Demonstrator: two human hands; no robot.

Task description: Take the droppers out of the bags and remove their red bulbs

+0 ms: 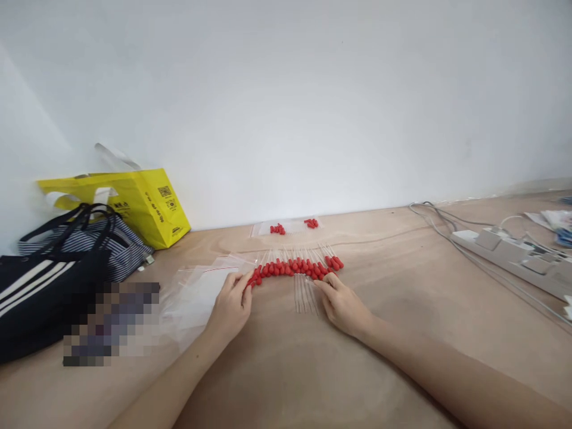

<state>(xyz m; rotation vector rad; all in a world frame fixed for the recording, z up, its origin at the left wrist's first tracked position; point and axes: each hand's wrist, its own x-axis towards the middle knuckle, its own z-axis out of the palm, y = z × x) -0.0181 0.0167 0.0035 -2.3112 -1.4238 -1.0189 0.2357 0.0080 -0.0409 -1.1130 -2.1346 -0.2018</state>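
Red-tipped, slender-stemmed pieces [290, 267]: lying between both hands in a sideways row, most stems pointing wallward. Left hand [231, 300]: curling at the row's left end. Right hand [343, 302]: bending near its right; cannot tell whether either is pinching. Wood-grained tabletop [277, 369]: extending between the forearms.

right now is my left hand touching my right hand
Apart: the head view shows tabletop and red-bulbed droppers between the left hand and right hand.
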